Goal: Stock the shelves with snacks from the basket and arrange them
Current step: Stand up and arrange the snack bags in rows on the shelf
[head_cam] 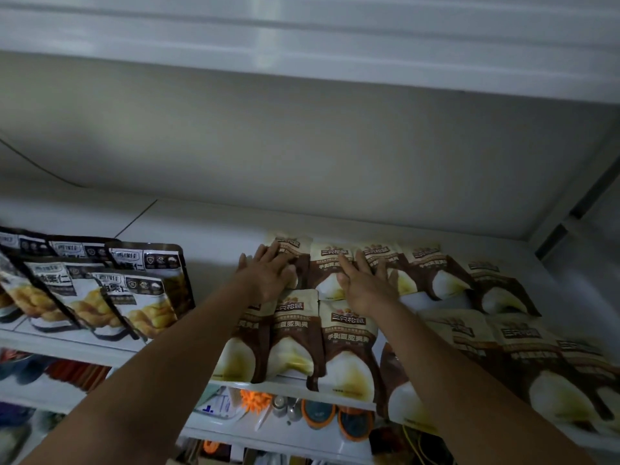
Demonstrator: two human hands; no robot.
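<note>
Bags (422,266) of snacks in brown and cream lie on the shelf (208,260) in 2 rows, their long axes running front to back. The left grip (268,275) lies on the back row's far-left bag and the right grip (367,285) just beside it on the next bags, both wide, fingers straight and spread, pressing and holding nothing. Any squaring push probably runs straight away from the person toward the back wall, with both grips about equally near.

- Dim, greyish light throughout — the brightest patch is a pale sheen on the upper shelf (268,38) at the top of the frame.
- Shadow deepens toward the lower left.
- Straight lines bow near the corners; snack packets (550,370) at lower right look smeared.
</note>
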